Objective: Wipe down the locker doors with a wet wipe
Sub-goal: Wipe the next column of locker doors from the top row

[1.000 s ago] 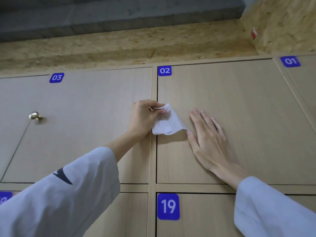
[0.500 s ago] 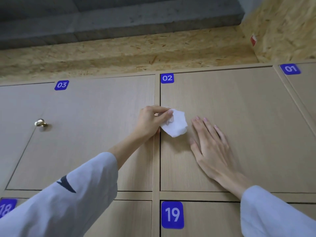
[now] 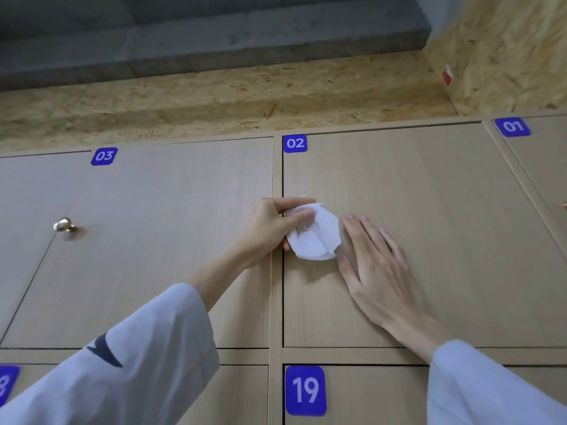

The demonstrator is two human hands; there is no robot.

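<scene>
Chipboard wall [image 3: 214, 96] above pale locker doors [image 3: 429, 210]. Left hand [image 3: 273, 223] pinches the wet wipe [image 3: 317, 237]; right hand [image 3: 377, 271] lies flat, fingers straight, beside it.

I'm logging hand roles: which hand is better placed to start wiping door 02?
Left. The left hand already pinches the wet wipe against door 02 near its left edge; the right hand lies flat on the door, holding nothing.

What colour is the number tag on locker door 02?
Blue with white digits, number tag, seen in the head view.
</scene>
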